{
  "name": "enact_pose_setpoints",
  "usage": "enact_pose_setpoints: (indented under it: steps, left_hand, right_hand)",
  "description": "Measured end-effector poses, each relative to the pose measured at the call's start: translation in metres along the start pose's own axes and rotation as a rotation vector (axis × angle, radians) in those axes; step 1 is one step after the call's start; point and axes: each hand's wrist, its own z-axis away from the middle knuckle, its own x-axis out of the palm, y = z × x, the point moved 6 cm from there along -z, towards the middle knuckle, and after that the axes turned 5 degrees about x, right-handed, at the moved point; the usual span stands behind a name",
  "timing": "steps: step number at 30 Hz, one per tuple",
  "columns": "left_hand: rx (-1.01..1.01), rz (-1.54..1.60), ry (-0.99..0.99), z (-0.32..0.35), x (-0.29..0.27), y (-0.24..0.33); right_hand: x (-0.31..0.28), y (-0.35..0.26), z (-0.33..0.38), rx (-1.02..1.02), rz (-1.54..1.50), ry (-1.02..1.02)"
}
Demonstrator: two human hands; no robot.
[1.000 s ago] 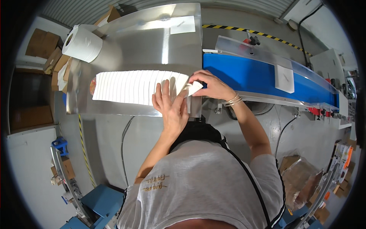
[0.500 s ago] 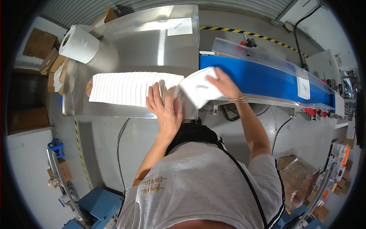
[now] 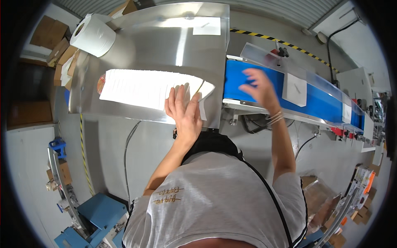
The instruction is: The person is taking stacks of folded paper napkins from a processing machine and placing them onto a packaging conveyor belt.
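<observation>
A long row of overlapping white flat packets [image 3: 136, 89] lies on the metal table, fanned out lengthwise. My left hand [image 3: 185, 111] rests on the row's right end, fingers stretched out and apart over the packets. At that end the last packets tilt away, with a narrow dark gap between them. Over the near end of the blue conveyor belt [image 3: 264, 70] hovers my right hand [image 3: 261, 89], slightly blurred, empty, its thumb and fingers apart. To its right, one white packet [image 3: 295, 89] lies flat on the belt. A second packet [image 3: 347, 113] sits farther along.
A big white roll [image 3: 93, 36] stands at the metal table's [image 3: 153, 45] far left corner. A white sheet [image 3: 206, 26] lies near its back edge. Along the belt's far side runs a clear guard [image 3: 258, 53]. Cardboard boxes [image 3: 49, 33] are stacked at the left.
My right hand has let go of a white packet, which now lies on the belt. The hand is empty over the belt. My left hand stays on the row; the view has shifted slightly.
</observation>
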Motion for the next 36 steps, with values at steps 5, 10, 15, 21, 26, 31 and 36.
enact_pose_setpoints:
  steps: [5, 10, 15, 21, 26, 31, 36]
  left_hand:
    - [0.043, -0.015, -0.091, -0.007, 0.001, 0.009]
    - [-0.059, -0.053, 0.022, -0.006, -0.004, -0.011]
    - [-0.019, -0.025, 0.037, -0.008, -0.005, -0.012]
    - [-0.029, -0.018, 0.068, -0.006, -0.005, -0.014]
    - [-0.017, -0.012, -0.021, -0.005, -0.004, -0.014]
    - [-0.066, 0.007, 0.035, -0.012, -0.011, -0.013]
    - [-0.050, -0.103, 0.066, -0.009, -0.015, -0.030]
  right_hand:
    - [0.075, -0.043, -0.012, -0.327, -0.097, -0.343]
    - [0.067, 0.013, -0.014, 0.292, -0.362, -0.304]
    - [-0.026, 0.146, -0.009, 0.432, 0.073, 0.236]
    - [-0.056, 0.061, 0.008, 0.224, 0.768, 0.531]
    - [0.060, -0.030, -0.016, -0.090, -0.071, -0.280]
    - [0.083, -0.025, -0.026, -0.145, -0.171, -0.311]
    - [0.018, 0.073, -0.016, 0.410, -0.101, 0.079]
